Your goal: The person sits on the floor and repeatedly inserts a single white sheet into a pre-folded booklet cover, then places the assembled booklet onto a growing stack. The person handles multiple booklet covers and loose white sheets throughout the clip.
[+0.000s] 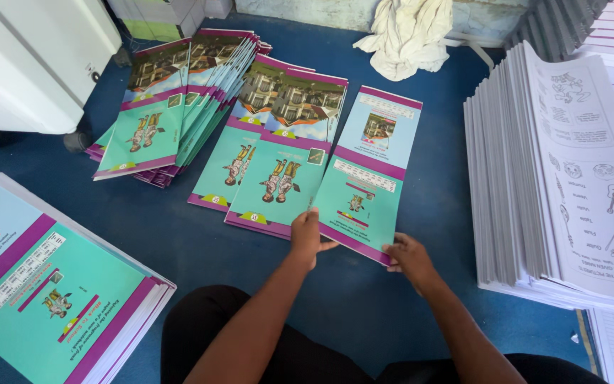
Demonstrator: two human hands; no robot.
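To square this cover (364,181) well, both near corners should be nudged evenly so its long edge stays flush beside the fanned covers (271,167) on the blue floor (179,242). The left hand (305,238) pinches its near left corner with curled fingers. The right hand (410,259), fingers loosely spread, presses the near right corner.

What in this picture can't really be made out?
- Head view: the fingertips of the left hand are tucked under the teal cover sheet, so its grip is hidden.
- The cover stack at lower left is cut off by the frame edge.
- The depth of the stack of printed pages is cut off at the right edge.
- Small print on the covers is too small.
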